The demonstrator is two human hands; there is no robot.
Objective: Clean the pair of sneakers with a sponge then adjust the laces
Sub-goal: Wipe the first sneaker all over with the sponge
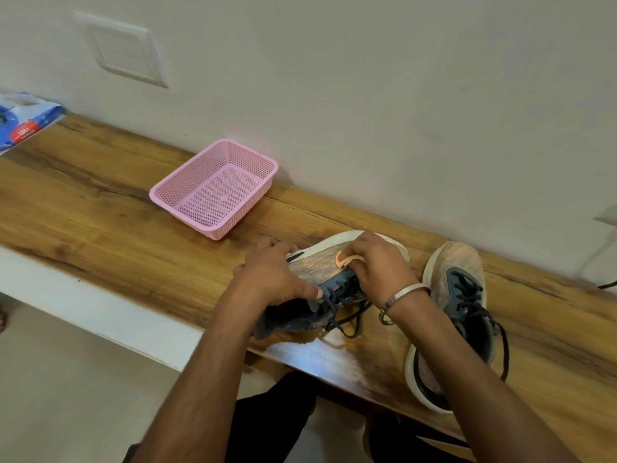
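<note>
Both of my forearms reach in from the bottom edge toward the wooden table, where the pair of sneakers sits near the front. My left hand holds the left sneaker, which lies tipped on its side with its white sole turned toward the wall; the fingers curl over the sole edge and the thumb presses by the dark laces, which trail loose onto the wood. My right hand is on the same shoe, its fingers clamped round an orange sponge that touches the grey-brown mesh of the upper. A metal bangle circles that wrist. A wet patch shines on the table just in front of the shoe's heel.

Just to the right stands the second sneaker, upright on its sole, toe toward the wall, heel hanging near the front edge, laces undone. Neither hand touches it.

Farther back on the left, a pink perforated basket rests beside the wall. At the far left end lies a blue packet, and a white wall plate is set above it.
</note>
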